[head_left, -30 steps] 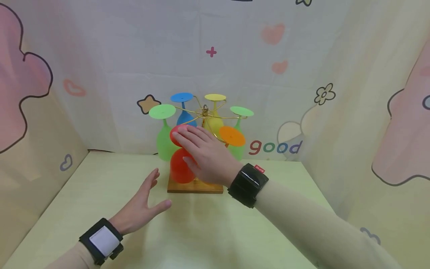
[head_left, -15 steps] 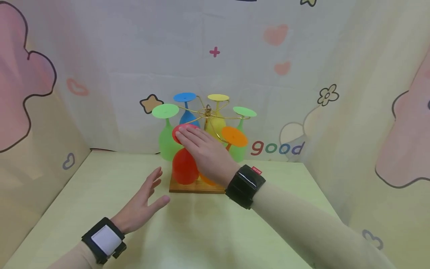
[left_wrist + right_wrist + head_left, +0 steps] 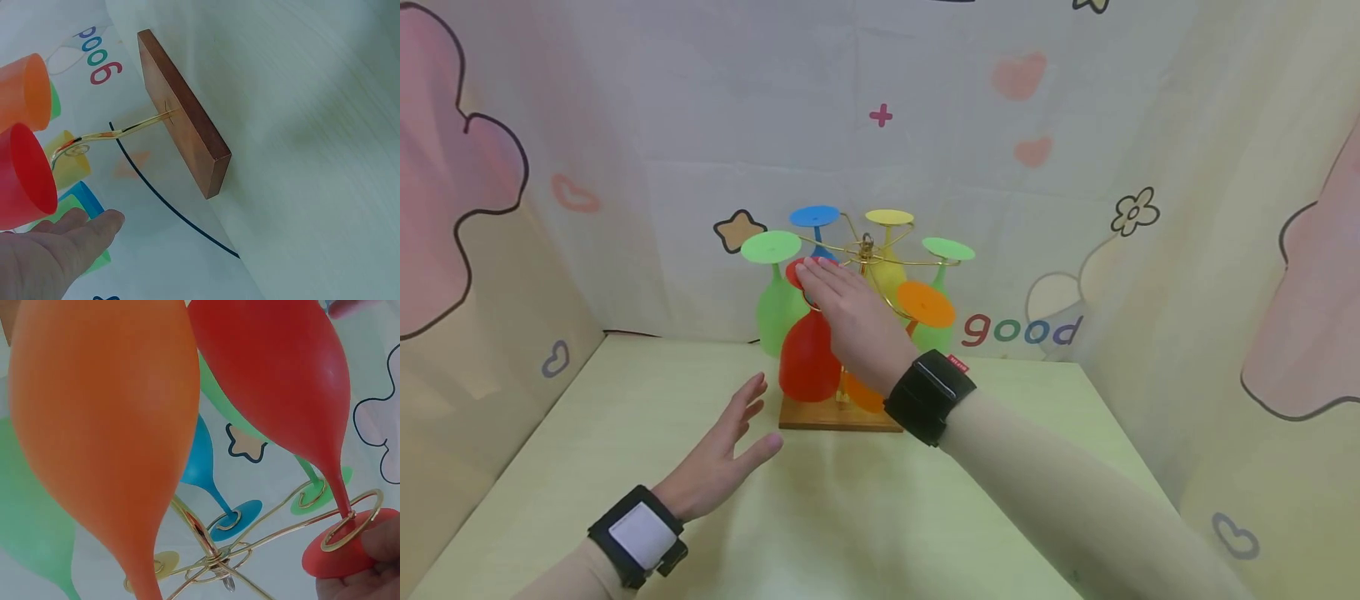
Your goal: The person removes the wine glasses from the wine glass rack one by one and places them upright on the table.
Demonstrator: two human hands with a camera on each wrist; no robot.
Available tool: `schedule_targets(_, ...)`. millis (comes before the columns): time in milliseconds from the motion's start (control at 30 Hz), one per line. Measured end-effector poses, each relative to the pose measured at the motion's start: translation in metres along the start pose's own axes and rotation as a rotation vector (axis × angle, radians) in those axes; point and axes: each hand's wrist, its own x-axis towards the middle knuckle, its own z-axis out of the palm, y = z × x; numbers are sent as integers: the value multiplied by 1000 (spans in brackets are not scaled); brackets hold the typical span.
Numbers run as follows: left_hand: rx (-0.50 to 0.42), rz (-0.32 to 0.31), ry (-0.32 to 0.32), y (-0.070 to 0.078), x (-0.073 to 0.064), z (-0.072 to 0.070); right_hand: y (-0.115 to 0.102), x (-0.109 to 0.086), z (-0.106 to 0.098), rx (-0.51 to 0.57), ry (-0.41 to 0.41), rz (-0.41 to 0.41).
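A red plastic wine glass (image 3: 808, 358) hangs upside down at the front of a gold wire rack (image 3: 215, 557). My right hand (image 3: 868, 325) pinches its flat round foot, thumb on one face and fingers on the other, as the right wrist view shows. The red stem passes through a wire loop (image 3: 375, 509) at the end of a rack arm. Held apart from the rack, my left hand (image 3: 711, 471) is left of its wooden base (image 3: 838, 416), fingers extended and thumb spread. Right of the red glass hangs an orange wine glass (image 3: 927, 303), partly hidden by my right hand.
More upside-down glasses hang round the rack: light green (image 3: 778, 312) at left, blue (image 3: 815, 217) and yellow (image 3: 890, 217) behind, another green (image 3: 947, 249) at right. The pale table (image 3: 850, 517) meets a printed cloth backdrop (image 3: 700, 108) behind the rack.
My right hand has raised the red glass slightly, and its foot now sits higher and less tilted toward me. The left hand has barely moved. The head view has shifted a little.
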Motion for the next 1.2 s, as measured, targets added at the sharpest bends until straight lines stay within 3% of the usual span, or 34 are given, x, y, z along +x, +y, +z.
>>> schedule_targets(300,17,27,6,-3,-2,0,9,-5,-1,21,81,91)
schedule_targets(567,10,57,17,-7,-3,-6,10,-18,-1,-13,153,100)
schedule_targets(700,-6,75,30,-11,-5,-9,6,-28,-1,-35,182,68)
schedule_targets(933,-26,53,46,-17,-8,-17,-7,-43,4,-79,204,-62)
schedule_targets(1200,-23,48,62,-22,-8,-24,-20,-63,11,-39,265,-163)
